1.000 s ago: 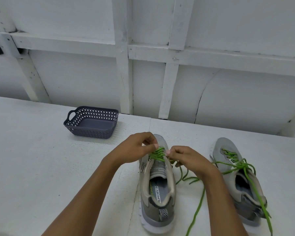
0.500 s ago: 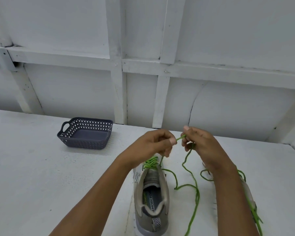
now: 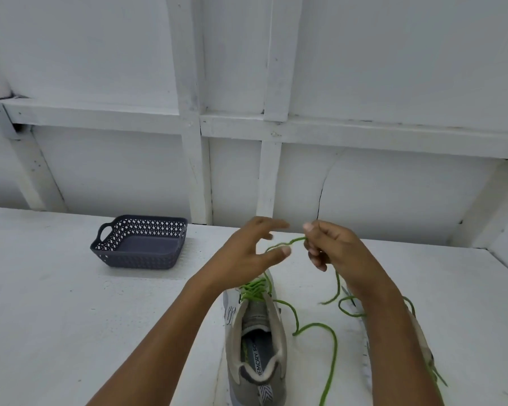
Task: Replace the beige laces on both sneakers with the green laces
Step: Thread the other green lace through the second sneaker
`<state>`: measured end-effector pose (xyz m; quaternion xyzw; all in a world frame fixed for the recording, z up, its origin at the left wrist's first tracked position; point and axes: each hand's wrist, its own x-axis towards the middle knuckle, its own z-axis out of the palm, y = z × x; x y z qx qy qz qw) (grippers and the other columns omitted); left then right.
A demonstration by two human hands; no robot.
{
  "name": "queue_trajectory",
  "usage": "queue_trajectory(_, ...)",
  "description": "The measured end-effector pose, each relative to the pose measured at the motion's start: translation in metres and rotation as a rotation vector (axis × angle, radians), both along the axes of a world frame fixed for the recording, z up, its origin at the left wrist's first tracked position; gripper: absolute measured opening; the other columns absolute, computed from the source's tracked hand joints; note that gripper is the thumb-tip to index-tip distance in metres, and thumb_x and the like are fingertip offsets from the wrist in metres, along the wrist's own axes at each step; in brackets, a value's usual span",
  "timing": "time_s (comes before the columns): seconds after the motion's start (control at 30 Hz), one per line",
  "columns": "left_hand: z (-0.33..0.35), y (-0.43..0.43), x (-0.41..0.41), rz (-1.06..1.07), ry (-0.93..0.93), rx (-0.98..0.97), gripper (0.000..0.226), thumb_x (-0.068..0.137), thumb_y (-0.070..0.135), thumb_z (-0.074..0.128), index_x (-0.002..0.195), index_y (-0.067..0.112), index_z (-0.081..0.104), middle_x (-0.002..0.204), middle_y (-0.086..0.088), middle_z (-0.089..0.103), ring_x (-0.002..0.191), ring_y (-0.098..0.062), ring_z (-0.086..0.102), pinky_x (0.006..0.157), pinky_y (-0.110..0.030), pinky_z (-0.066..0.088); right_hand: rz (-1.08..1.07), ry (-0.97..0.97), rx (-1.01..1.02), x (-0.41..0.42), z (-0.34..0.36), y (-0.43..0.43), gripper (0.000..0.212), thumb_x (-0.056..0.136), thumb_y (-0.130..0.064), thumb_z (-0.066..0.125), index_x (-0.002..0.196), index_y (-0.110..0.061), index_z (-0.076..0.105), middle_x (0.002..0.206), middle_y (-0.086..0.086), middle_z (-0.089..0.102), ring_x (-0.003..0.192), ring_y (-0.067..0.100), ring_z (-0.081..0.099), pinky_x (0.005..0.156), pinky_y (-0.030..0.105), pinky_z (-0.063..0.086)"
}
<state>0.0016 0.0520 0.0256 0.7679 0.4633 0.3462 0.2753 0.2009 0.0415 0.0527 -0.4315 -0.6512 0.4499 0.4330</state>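
Observation:
A grey and beige sneaker (image 3: 255, 341) stands on the white table, heel toward me, threaded with a green lace (image 3: 330, 347) whose loose ends trail to the right. My right hand (image 3: 335, 250) is raised above the shoe and pinches one end of that lace. My left hand (image 3: 247, 253) hovers beside it with fingers spread, holding nothing; the lace runs just past its thumb. A second sneaker (image 3: 423, 344) with green lacing lies at the right, mostly hidden behind my right forearm. No beige laces are visible.
A dark grey perforated basket (image 3: 143, 244) sits at the back left of the white table (image 3: 56, 303). A white panelled wall rises directly behind the table.
My hands rose off the shoe, drawing the lace upward. My left hand has let go of the lace and spread its fingers, while the right still pinches the end.

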Motion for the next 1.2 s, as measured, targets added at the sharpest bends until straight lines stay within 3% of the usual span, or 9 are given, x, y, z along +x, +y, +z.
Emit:
queue_trajectory(0.2,0.009,-0.006,0.006,-0.056,-0.397,0.006,0.007,0.09,0.023,0.07,0.087,0.017,0.071,0.106,0.003,0.071,0.104,-0.015,0.066,0.092,-0.037,0.052,0.046,0.007,-0.034,-0.006,-0.007,-0.001,0.038,0.096,-0.035,0.055,0.067,-0.012,0.049,0.062,-0.003,0.047,0.057,0.014,0.044,0.055,0.024,0.038)
queue_trajectory(0.33,0.017,-0.005,-0.008,-0.175,-1.161,-0.291,0.02,0.085,0.011,0.055,0.067,0.017,0.06,0.089,-0.014,0.073,0.094,-0.03,0.068,0.086,-0.04,0.056,-0.026,0.216,-0.085,0.002,-0.015,0.001,0.036,0.087,-0.04,0.058,0.066,-0.012,0.05,0.065,0.002,0.047,0.062,0.018,0.047,0.058,0.029,0.041)
queue_trajectory(0.4,0.019,-0.003,-0.014,-0.173,-1.339,-0.367,0.02,0.085,0.014,0.05,0.065,0.018,0.052,0.065,-0.007,0.059,0.065,-0.024,0.063,0.07,-0.036,0.058,-0.053,0.281,-0.116,0.007,-0.02,0.003,0.035,0.085,-0.04,0.06,0.068,-0.011,0.049,0.064,0.002,0.049,0.063,0.019,0.048,0.058,0.031,0.042)
queue_trajectory(0.47,0.018,-0.001,-0.019,-0.082,-1.348,-0.393,0.021,0.086,0.014,0.049,0.066,0.019,0.043,0.057,0.0,0.039,0.047,-0.013,0.039,0.048,-0.026,0.043,-0.068,0.335,-0.135,0.009,-0.026,0.006,0.034,0.084,-0.037,0.061,0.074,-0.007,0.049,0.064,0.002,0.051,0.064,0.02,0.049,0.058,0.032,0.043)
queue_trajectory(0.6,0.005,0.004,-0.03,0.119,-1.076,-0.346,0.031,0.097,0.008,0.045,0.067,0.016,0.04,0.059,-0.002,0.036,0.047,-0.01,0.021,0.044,-0.023,0.018,-0.095,0.467,-0.168,0.006,-0.032,0.012,0.029,0.08,-0.03,0.065,0.073,-0.003,0.056,0.069,0.006,0.06,0.068,0.019,0.058,0.061,0.03,0.05)
queue_trajectory(0.8,-0.015,0.0,-0.032,0.227,-0.25,-0.272,0.021,0.095,0.026,0.061,0.089,0.007,0.063,0.083,0.004,0.067,0.071,-0.012,0.057,0.068,-0.025,0.045,0.011,0.597,-0.177,-0.005,-0.03,0.012,0.025,0.077,-0.02,0.068,0.058,-0.013,0.054,0.061,0.006,0.058,0.064,0.02,0.063,0.066,0.03,0.055)
queue_trajectory(0.93,-0.022,-0.009,-0.039,0.23,0.106,-0.316,0.021,0.093,0.048,0.06,0.096,0.027,0.062,0.101,0.017,0.065,0.083,-0.001,0.061,0.067,-0.022,0.045,0.015,0.172,-0.046,-0.008,-0.028,0.005,0.03,0.08,-0.027,0.072,0.07,-0.005,0.054,0.062,0.005,0.06,0.064,0.016,0.057,0.068,0.028,0.052)
queue_trajectory(1.1,-0.03,-0.023,-0.039,0.205,0.391,-0.255,0.036,0.082,0.061,0.066,0.081,0.026,0.057,0.091,0.01,0.06,0.08,-0.006,0.056,0.064,-0.026,0.043,0.15,-0.276,-0.047,-0.019,-0.029,0.002,0.009,0.092,-0.008,0.066,0.086,-0.011,0.059,0.072,-0.001,0.07,0.066,0.012,0.06,0.068,0.035,0.05)
queue_trajectory(1.2,-0.032,-0.031,-0.04,0.237,0.406,-0.21,0.038,0.08,0.059,0.069,0.074,0.023,0.059,0.078,0.006,0.063,0.072,-0.011,0.057,0.061,-0.032,0.043,0.144,-0.439,-0.06,-0.027,-0.033,-0.001,0.017,0.092,-0.007,0.062,0.095,-0.024,0.057,0.079,-0.004,0.075,0.063,0.008,0.063,0.067,0.029,0.049)
